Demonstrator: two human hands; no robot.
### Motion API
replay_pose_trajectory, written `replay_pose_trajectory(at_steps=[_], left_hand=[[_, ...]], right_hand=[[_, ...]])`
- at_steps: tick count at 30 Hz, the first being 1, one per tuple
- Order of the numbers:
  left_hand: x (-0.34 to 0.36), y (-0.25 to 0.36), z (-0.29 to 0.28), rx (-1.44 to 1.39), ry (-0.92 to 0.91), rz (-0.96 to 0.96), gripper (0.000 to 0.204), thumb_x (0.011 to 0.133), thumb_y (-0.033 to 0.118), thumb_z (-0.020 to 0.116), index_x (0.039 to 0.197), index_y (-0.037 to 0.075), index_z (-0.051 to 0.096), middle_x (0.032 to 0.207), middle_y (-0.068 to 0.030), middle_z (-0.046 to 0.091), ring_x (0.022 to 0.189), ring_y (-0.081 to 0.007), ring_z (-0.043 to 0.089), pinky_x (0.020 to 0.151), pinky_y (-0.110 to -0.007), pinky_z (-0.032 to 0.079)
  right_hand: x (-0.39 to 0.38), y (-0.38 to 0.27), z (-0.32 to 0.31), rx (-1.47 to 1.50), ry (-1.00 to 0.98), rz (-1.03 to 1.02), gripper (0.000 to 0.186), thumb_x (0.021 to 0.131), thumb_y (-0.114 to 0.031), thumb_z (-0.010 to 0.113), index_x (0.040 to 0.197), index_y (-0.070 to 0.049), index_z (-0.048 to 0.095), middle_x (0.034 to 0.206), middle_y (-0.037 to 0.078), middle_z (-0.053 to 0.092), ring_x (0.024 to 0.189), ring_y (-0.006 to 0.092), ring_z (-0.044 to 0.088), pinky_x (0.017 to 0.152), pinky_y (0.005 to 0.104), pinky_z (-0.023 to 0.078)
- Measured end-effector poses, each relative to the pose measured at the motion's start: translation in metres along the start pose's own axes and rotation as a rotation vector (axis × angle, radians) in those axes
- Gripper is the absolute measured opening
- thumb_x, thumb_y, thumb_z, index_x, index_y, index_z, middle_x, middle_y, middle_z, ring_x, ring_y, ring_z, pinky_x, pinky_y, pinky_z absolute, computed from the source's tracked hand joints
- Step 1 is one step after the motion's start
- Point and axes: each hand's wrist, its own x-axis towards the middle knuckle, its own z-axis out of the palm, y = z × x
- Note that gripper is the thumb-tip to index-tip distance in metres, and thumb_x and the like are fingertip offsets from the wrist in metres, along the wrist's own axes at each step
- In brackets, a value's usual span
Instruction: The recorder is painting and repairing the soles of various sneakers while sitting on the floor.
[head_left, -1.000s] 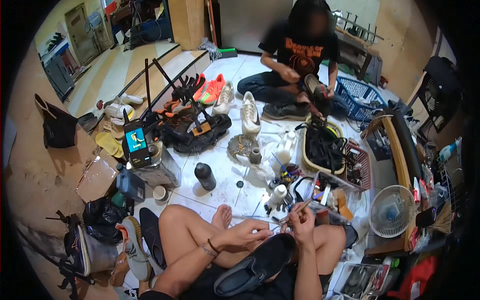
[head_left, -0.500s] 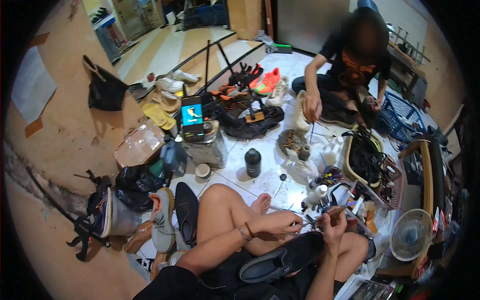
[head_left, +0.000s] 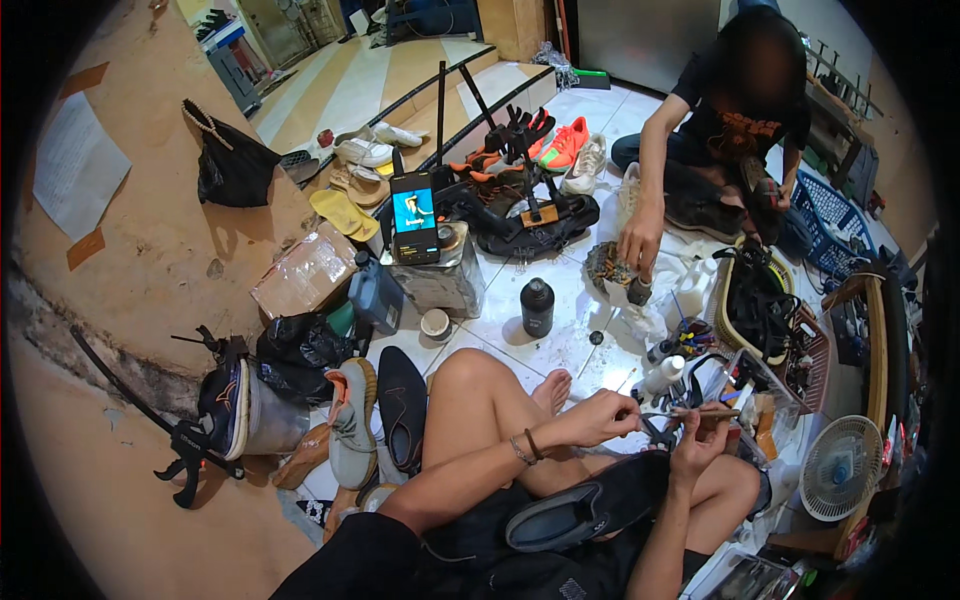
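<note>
My left hand (head_left: 602, 418), with bracelets on its wrist, is raised over my lap. Its fingers are pinched together; anything between them is too small to make out. To its right, my right hand (head_left: 697, 445) grips a thin, flat brownish piece (head_left: 708, 412) between thumb and fingers. A black slip-on shoe (head_left: 565, 518) with a grey lining lies across my lap below both hands. A similar dark shoe (head_left: 402, 408) stands on the floor beside my left knee.
Across from me a person holds a shoe (head_left: 758, 187) and reaches to a small jar (head_left: 640, 291). A black bottle (head_left: 537, 306) stands in front. A phone (head_left: 413, 212) rests on a metal can (head_left: 440, 280). A white bottle (head_left: 664, 374) and a fan (head_left: 842, 467) are at right.
The view has shifted, so the scene sits further right. My left hand has come up off the shoe, and the flat piece is now held more level. The other person's hand has lowered to the jar.
</note>
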Motion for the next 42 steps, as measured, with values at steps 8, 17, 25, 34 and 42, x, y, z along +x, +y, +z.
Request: replay_pose_trajectory(at_steps=[8, 17, 25, 34, 42], left_hand=[[0.000, 0.001, 0.003, 0.176, 0.088, 0.020, 0.025, 0.088, 0.023, 0.062, 0.090, -0.001, 0.067, 0.070, -0.0162, 0.065, 0.062, -0.0285, 0.063, 0.059, -0.038, 0.048], [0.000, 0.006, 0.009, 0.852, 0.089, -0.065, 0.021, 0.090, 0.035, 0.057, 0.095, 0.020, 0.070, 0.087, -0.0048, 0.070, 0.077, -0.0253, 0.068, 0.072, -0.046, 0.042], [-0.004, 0.019, 0.007, 0.856, 0.096, 0.139, 0.009, 0.086, 0.020, 0.060, 0.086, 0.016, 0.068, 0.071, -0.0036, 0.065, 0.061, -0.0240, 0.060, 0.068, -0.042, 0.040], [0.001, 0.026, 0.005, 0.235, 0.153, 0.264, 0.022, 0.076, -0.003, 0.072, 0.097, 0.001, 0.067, 0.080, -0.0056, 0.068, 0.071, -0.0149, 0.063, 0.064, -0.027, 0.046], [0.011, 0.026, 0.007, 0.475, 0.172, 0.554, 0.022, 0.074, 0.006, 0.080, 0.092, 0.005, 0.069, 0.078, -0.0048, 0.068, 0.071, -0.0171, 0.063, 0.061, -0.027, 0.046]], right_hand=[[-0.007, 0.002, -0.003, -0.088, -0.034, -0.106, 0.022, 0.094, -0.009, 0.064, 0.107, 0.001, 0.049, 0.088, 0.011, 0.063, 0.078, 0.0176, 0.067, 0.069, 0.0289, 0.056], [0.000, 0.010, -0.002, -0.077, -0.046, 0.038, 0.020, 0.089, -0.004, 0.070, 0.103, 0.000, 0.057, 0.084, 0.006, 0.064, 0.075, 0.0136, 0.065, 0.068, 0.0259, 0.053], [0.018, -0.009, -0.009, 0.180, -0.048, 0.230, 0.024, 0.094, -0.015, 0.067, 0.103, 0.000, 0.051, 0.078, 0.008, 0.064, 0.063, 0.0141, 0.064, 0.058, 0.0255, 0.051], [0.021, -0.007, -0.018, 0.256, -0.014, 0.249, 0.023, 0.095, -0.015, 0.065, 0.105, 0.000, 0.051, 0.075, 0.007, 0.063, 0.060, 0.0142, 0.064, 0.053, 0.0256, 0.052], [0.021, -0.009, -0.017, 0.308, -0.001, 0.307, 0.024, 0.094, -0.017, 0.066, 0.103, -0.002, 0.051, 0.073, 0.007, 0.063, 0.056, 0.0135, 0.061, 0.051, 0.0253, 0.050]])
